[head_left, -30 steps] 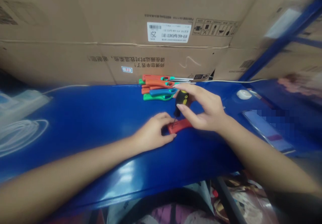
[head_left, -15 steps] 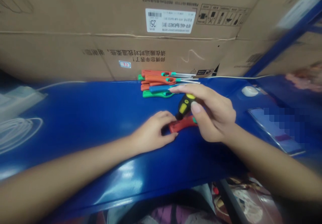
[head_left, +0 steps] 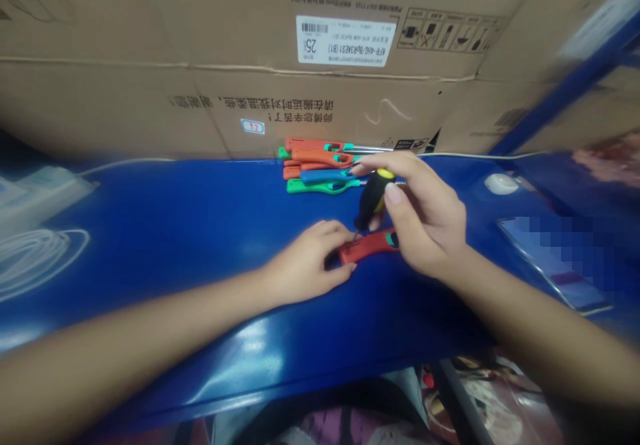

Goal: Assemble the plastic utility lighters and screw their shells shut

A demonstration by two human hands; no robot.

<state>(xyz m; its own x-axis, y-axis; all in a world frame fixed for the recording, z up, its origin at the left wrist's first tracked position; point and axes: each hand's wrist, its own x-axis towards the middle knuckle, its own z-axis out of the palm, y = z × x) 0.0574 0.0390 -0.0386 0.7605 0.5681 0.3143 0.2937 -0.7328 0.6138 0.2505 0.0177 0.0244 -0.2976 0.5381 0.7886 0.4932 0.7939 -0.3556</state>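
Note:
On the blue shelf surface (head_left: 210,225) lies a red utility lighter (head_left: 367,247) with a teal trigger part. My left hand (head_left: 315,261) grips the lighter's left end between thumb and fingers. A short black-and-yellow screwdriver (head_left: 371,199) is held in my right hand (head_left: 430,211), its handle leaning and its lower end over the lighter's body. The contact of the tip with the lighter is too small to make out. Behind the hands is a pile of several orange, blue and green lighters (head_left: 317,158) with metal nozzles.
A large cardboard box (head_left: 150,111) stands along the back. On the left are a coiled white cable (head_left: 40,265) and a plastic bag (head_left: 45,198). A phone (head_left: 550,258) and a white mouse-like object (head_left: 501,183) lie to the right, near a blue metal post (head_left: 565,71).
The screwdriver handle has turned in my right hand and stands a little more to the right, showing less yellow. My left hand stays on the red lighter. The view has shifted slightly.

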